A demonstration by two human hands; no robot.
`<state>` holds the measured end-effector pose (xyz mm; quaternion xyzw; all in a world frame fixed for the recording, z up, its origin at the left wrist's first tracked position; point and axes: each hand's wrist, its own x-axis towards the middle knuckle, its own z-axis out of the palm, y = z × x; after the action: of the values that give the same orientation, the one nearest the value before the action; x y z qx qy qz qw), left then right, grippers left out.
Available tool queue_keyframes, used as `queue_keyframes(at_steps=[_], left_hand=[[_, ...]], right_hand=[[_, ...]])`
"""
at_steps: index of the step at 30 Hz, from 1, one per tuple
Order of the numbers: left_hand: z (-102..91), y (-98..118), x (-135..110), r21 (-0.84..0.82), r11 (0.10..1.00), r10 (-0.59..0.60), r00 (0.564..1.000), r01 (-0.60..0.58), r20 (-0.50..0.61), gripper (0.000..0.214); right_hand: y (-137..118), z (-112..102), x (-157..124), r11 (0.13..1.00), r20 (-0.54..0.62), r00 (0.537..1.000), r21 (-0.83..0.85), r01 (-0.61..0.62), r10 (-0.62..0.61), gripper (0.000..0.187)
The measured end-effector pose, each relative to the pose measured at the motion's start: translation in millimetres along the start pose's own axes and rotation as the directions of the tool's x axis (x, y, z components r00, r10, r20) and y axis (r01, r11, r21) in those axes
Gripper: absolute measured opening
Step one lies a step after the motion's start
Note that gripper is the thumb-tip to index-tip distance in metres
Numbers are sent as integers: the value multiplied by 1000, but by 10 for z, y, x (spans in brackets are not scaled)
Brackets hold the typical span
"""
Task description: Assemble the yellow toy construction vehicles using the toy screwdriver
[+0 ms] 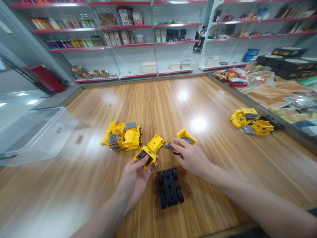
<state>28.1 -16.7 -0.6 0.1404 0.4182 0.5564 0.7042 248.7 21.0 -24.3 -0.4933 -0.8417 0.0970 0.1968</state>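
Note:
My left hand [133,185] grips a yellow plastic toy vehicle body [148,152] by its end, raised a little above the wooden table [153,109]. My right hand [190,157] is spread open with its fingertips beside a small black part [177,154], a small grey part [169,146] and a yellow toy piece [187,137]. Below both hands, a black wheeled toy chassis [169,188] rests on the table. To the left stands an assembled yellow toy construction vehicle [121,136].
Loose yellow and grey toy parts [250,121] lie near the right table edge, beside packaged goods [269,96]. A transparent plastic storage box [37,135] sits at the left edge. Red-edged shelves of packaged products [119,46] line the back.

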Motion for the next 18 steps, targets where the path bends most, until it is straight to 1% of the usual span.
queue_keyframes(at_steps=[4, 8, 11, 14, 16, 18], left_hand=[[2, -11, -2, 56, 998, -5, 1000, 6, -13, 17], [4, -20, -19, 141, 988, 56, 997, -63, 52, 21], [0, -28, -48, 180, 977, 96, 988, -117, 123, 35], [11, -32, -84, 213, 974, 40, 984, -77, 172, 47], [29, -32, -102, 230, 972, 6, 984, -47, 176, 47], [45, -33, -111, 239, 970, 7, 985, -48, 170, 45]], right_hand=[[46, 45, 20, 1000, 31, 999, -23, 13, -12, 35], [77, 50, 13, 1000, 43, 999, -21, 7, -6, 25], [71, 34, 12, 1000, 47, 999, -21, -6, 7, 21], [59, 8, 24, 1000, 34, 999, -14, -27, 28, 20], [31, -25, 32, 998, -10, 999, 47, -49, 50, 18], [-31, -80, 28, 974, -66, 993, 210, -81, 96, 15]])
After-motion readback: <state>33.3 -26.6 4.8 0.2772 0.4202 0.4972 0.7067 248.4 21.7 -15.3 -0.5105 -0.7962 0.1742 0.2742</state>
